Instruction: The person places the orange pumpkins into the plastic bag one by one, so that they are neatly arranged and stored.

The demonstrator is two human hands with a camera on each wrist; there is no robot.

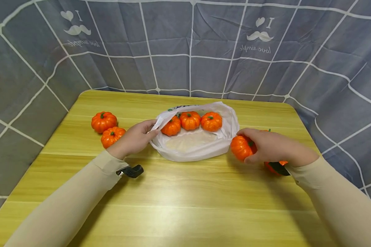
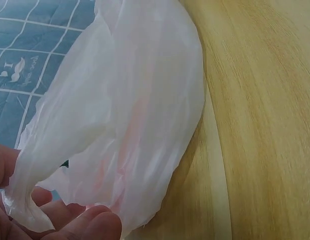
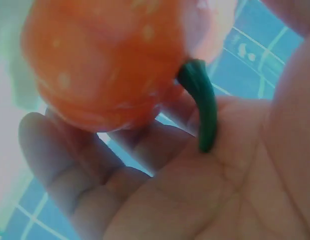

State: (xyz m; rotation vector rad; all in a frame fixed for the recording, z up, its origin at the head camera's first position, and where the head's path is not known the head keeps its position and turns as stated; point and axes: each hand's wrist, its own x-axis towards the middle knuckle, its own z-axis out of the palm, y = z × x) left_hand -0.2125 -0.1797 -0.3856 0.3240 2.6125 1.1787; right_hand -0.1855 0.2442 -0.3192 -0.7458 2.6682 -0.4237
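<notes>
Right grip (image 1: 267, 144) round orange pumpkin (image 1: 241, 149), stem (image 3: 204, 105) toward palm (image 3: 235, 170); left grip (image 1: 137, 137) closed on white bag (image 1: 193, 154), its long axis crosswise.

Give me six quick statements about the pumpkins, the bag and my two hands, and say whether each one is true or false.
1. The left hand holds the edge of the white bag. True.
2. Five pumpkins show inside the bag. False: three pumpkins show there.
3. The right hand grips a pumpkin. True.
4. The held pumpkin is inside the bag. False: it is outside, by the bag's right end.
5. Two pumpkins sit on the table, left of the bag. True.
6. The held pumpkin's stem is white. False: it is dark green.
</notes>
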